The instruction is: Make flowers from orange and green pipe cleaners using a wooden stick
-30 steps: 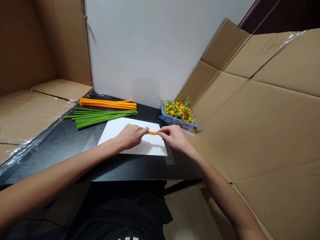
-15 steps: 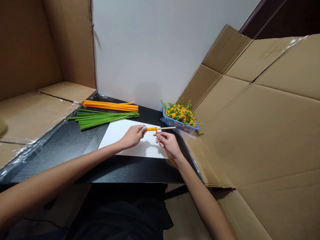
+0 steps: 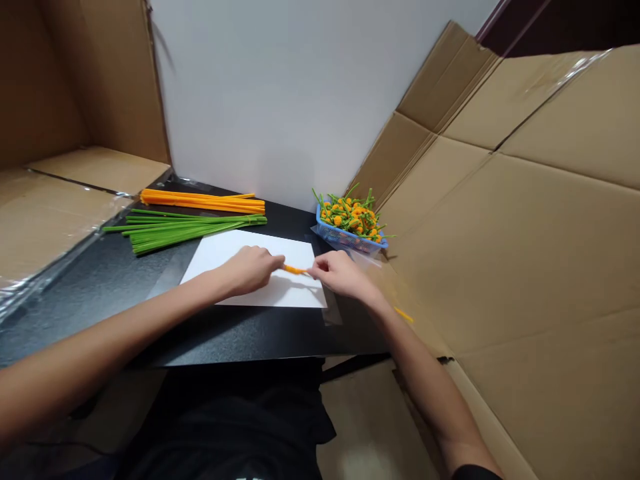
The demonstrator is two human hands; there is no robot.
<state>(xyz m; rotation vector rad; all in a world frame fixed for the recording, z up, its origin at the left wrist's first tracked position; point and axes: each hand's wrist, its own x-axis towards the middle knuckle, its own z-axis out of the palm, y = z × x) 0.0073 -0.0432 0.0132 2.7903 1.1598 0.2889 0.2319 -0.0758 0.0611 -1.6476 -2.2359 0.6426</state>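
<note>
1. Black clothing (image 3: pixel 225 427) fills the space below the table edge, nearest the camera.
2. Left hand (image 3: pixel 247 270) sits low over the paper, its fingers (image 3: pixel 273 261) curled almost closed, with their tips on one end of a short orange pipe cleaner (image 3: pixel 295 270).
3. Right hand (image 3: pixel 340 275) reaches in from the other side, its fingers (image 3: pixel 320 267) drawn into a narrow pinch on the other end of that same piece. Exactly how each fingertip sits is too small to tell.
4. Orange pipe cleaner lies level between the two hands, over the right part of the paper, with only a short length showing.
5. White paper (image 3: pixel 235 247) lies on a black table (image 3: pixel 215 340), with clear tape (image 3: pixel 333 313) by its near right corner.
6. Yellow strip (image 3: pixel 403 315) lies on cardboard just beyond the right forearm; whether it joins the piece in hand cannot be told.
7. Green stems (image 3: pixel 190 230) lie in a bundle just beyond the paper's left side, and orange stems (image 3: pixel 203 201) lie in a bundle behind them.
8. Blue basket (image 3: pixel 350 243), piled with orange-headed flowers (image 3: pixel 350 217) on green stems, stands beyond the paper's right corner.
9. Cardboard sheets (image 3: pixel 525 267) line both sides, meeting a white wall (image 3: pixel 280 100) at the back.
</note>
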